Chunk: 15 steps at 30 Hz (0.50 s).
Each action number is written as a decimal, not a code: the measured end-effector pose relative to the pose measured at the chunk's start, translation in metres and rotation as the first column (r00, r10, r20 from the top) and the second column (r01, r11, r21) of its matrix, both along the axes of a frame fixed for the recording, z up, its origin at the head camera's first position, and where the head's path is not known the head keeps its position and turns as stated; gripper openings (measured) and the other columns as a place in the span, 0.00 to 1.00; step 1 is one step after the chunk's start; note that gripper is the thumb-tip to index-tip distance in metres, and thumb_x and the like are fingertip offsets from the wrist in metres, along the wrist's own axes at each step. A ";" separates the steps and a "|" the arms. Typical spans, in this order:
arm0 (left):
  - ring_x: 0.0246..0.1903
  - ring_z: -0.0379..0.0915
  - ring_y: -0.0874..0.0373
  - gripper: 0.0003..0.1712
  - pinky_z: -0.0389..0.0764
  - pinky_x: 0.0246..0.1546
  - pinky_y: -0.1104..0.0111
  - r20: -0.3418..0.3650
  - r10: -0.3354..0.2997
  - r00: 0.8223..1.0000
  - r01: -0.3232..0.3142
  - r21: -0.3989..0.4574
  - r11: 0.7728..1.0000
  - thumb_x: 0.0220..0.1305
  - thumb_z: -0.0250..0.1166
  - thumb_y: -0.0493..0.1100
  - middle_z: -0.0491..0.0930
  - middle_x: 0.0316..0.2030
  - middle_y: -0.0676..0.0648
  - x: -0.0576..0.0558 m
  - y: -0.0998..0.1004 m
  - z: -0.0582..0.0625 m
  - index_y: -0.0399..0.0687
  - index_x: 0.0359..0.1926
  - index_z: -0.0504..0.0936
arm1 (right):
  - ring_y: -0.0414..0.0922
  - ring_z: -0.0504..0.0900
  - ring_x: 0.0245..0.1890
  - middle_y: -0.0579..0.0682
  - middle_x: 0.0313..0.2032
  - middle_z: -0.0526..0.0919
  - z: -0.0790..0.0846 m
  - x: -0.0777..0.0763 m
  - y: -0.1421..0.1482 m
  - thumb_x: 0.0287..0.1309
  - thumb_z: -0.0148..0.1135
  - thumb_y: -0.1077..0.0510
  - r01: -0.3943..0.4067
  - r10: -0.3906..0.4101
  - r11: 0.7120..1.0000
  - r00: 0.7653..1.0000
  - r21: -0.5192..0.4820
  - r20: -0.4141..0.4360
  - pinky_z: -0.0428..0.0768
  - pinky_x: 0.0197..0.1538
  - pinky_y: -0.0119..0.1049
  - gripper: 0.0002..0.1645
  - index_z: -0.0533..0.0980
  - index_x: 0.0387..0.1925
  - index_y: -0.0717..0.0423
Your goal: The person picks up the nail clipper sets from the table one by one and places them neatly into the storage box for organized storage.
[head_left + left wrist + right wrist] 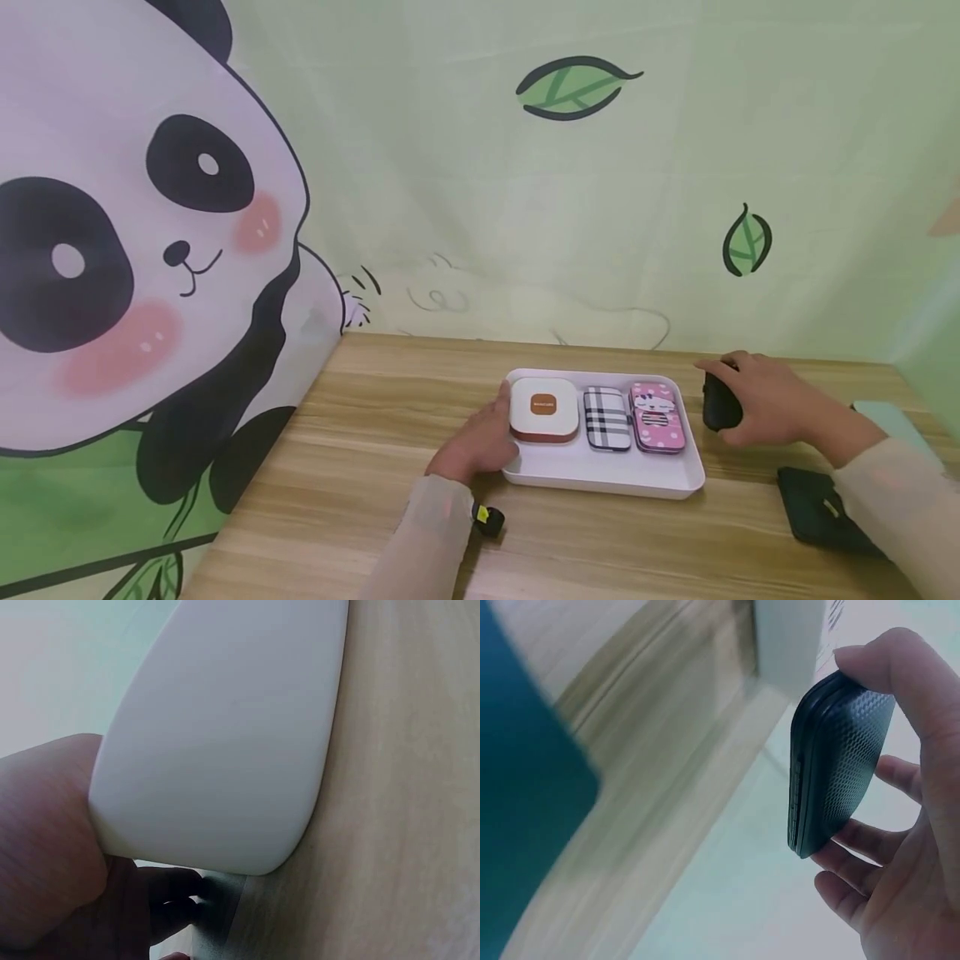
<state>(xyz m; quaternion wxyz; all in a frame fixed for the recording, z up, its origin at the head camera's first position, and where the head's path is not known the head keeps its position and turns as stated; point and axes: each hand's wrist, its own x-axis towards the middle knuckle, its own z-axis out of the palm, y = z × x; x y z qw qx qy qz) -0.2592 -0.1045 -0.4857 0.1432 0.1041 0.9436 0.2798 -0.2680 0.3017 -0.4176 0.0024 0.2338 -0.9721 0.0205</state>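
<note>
My left hand (480,437) grips the left end of a white tray (600,479), its thumb at the rim and its fingers along the outer side. In the left wrist view the tray's long wall (225,742) hides part of that hand. Inside the tray lie a squarish white case (543,425) with a brown label, a plaid case (607,421) and a pink dotted case (660,429) with a cartoon picture. Right of the tray, my right hand (772,400) holds a small black case (847,761) with a textured face, between thumb and fingers.
A dark green flat object (817,508) lies under the right forearm, partly covered by it. Behind that forearm is a mint-green item (896,425). The wooden table (405,375) ends at a printed cloth backdrop (450,167). A small black device (489,521) sits at my left wrist.
</note>
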 end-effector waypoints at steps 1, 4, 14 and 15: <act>0.74 0.54 0.47 0.56 0.56 0.74 0.53 -0.002 -0.001 1.000 0.001 0.000 1.000 0.59 0.59 0.36 0.52 0.78 0.39 0.000 0.000 0.000 0.45 0.80 0.34 | 0.59 0.75 0.49 0.67 0.59 0.72 0.002 0.001 -0.005 0.38 0.78 0.40 -0.004 0.004 1.000 1.000 0.000 -0.003 0.80 0.45 0.57 0.58 0.65 0.71 0.50; 0.74 0.55 0.47 0.57 0.56 0.74 0.53 -0.010 -0.005 1.000 0.005 -0.003 1.000 0.59 0.60 0.36 0.53 0.77 0.38 0.000 0.000 0.000 0.45 0.80 0.34 | 0.60 0.75 0.52 0.66 0.60 0.72 0.007 0.005 -0.019 0.38 0.78 0.39 -0.033 0.032 0.999 0.999 -0.012 -0.016 0.79 0.49 0.60 0.58 0.64 0.71 0.50; 0.74 0.55 0.46 0.56 0.57 0.74 0.54 -0.021 -0.012 1.000 0.012 -0.017 1.000 0.60 0.60 0.36 0.54 0.76 0.37 0.000 -0.001 0.001 0.43 0.80 0.34 | 0.61 0.73 0.58 0.61 0.62 0.73 0.009 0.006 -0.058 0.37 0.78 0.36 -0.136 0.134 0.991 0.989 -0.021 -0.057 0.76 0.56 0.61 0.58 0.66 0.70 0.50; 0.74 0.55 0.46 0.56 0.57 0.74 0.54 -0.021 -0.014 1.000 0.013 -0.018 1.000 0.60 0.60 0.37 0.54 0.76 0.37 0.000 -0.001 0.001 0.43 0.80 0.34 | 0.60 0.73 0.59 0.61 0.62 0.73 0.009 0.006 -0.062 0.37 0.78 0.36 -0.140 0.139 0.990 0.989 -0.021 -0.060 0.76 0.57 0.60 0.58 0.66 0.70 0.50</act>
